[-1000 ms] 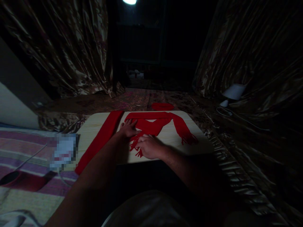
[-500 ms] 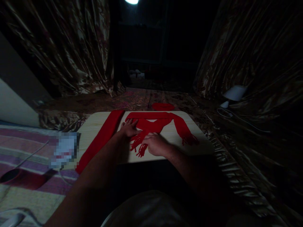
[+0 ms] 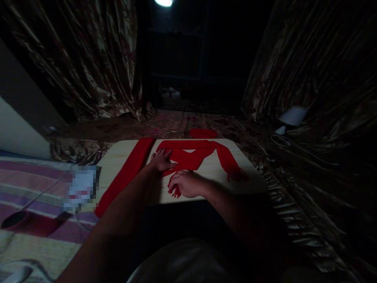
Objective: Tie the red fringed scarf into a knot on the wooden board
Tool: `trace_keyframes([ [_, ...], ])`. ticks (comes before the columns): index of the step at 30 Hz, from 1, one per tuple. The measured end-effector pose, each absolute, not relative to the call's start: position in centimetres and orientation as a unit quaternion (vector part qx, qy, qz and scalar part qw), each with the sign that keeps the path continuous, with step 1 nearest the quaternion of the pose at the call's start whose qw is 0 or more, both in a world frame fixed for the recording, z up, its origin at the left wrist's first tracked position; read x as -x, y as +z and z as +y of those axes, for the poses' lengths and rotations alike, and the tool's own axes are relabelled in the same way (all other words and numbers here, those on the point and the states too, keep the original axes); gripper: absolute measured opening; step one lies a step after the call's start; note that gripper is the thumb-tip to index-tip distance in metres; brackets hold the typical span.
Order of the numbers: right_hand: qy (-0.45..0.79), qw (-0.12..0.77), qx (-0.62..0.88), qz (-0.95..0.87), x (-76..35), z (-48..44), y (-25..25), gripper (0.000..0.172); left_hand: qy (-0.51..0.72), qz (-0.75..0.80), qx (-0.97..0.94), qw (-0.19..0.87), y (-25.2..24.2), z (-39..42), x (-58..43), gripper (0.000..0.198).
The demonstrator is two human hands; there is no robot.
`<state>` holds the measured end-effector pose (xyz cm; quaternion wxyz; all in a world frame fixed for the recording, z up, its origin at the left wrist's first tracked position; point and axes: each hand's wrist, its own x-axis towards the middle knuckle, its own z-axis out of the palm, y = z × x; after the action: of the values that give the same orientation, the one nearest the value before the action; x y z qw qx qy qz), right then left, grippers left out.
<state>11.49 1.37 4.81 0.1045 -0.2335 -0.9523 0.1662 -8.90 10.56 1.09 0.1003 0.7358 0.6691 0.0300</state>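
A red fringed scarf (image 3: 193, 159) lies bent in a loop on a pale wooden table (image 3: 250, 173). One tasselled end hangs down the right side of the tabletop, and the other comes forward towards me. My left hand (image 3: 161, 160) rests flat with spread fingers on the scarf's left part. Curled fingers of my right hand (image 3: 188, 184) close around the near fringed end, with tassels poking out beneath them. Left of both hands, a long red folded strip of cloth (image 3: 128, 177) runs along the table, partly behind my left forearm.
Beyond the table's far edge sits another red item (image 3: 203, 133). A small white lamp (image 3: 293, 116) with a cord stands at the right. On the striped bedding (image 3: 26, 177) at left are a blurred-out packet (image 3: 81, 186) and a red cylindrical object (image 3: 38, 224).
My right hand has shifted slightly left and down over the near fringe, its fingers now curled around it. My left hand stays on the scarf, its thumb reaching further right.
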Motion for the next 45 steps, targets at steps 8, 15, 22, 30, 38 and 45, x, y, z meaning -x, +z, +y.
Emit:
trace_keyframes([
  [8, 0.040, 0.090, 0.312, -0.945, -11.6, 1.5, 5.4, 0.027, 0.019, 0.670, -0.736, 0.100, 1.3, 10.6, 8.8, 0.102],
  [15, 0.111, 0.099, 0.150, -0.977, -10.2, 1.4, 3.9, 0.037, 0.019, 0.671, -0.734, 0.101, 1.1, 10.6, 8.8, 0.102],
  [22, 0.020, 0.113, 0.313, -0.943, -10.4, 1.6, 4.4, 0.032, 0.021, 0.670, -0.735, 0.104, 1.1, 10.7, 8.9, 0.100],
  [30, 0.091, 0.113, 0.207, -0.968, -9.7, 1.8, 3.3, 0.042, 0.021, 0.668, -0.736, 0.105, 1.4, 10.3, 8.7, 0.101],
  [38, 0.093, 0.160, 0.274, -0.944, -10.0, 2.7, 3.4, 0.037, 0.015, 0.665, -0.739, 0.109, 1.3, 10.6, 8.9, 0.100],
  [45, 0.097, 0.113, 0.178, -0.973, -9.8, 2.7, 2.2, 0.049, 0.017, 0.662, -0.742, 0.104, 1.4, 10.5, 8.9, 0.102],
])
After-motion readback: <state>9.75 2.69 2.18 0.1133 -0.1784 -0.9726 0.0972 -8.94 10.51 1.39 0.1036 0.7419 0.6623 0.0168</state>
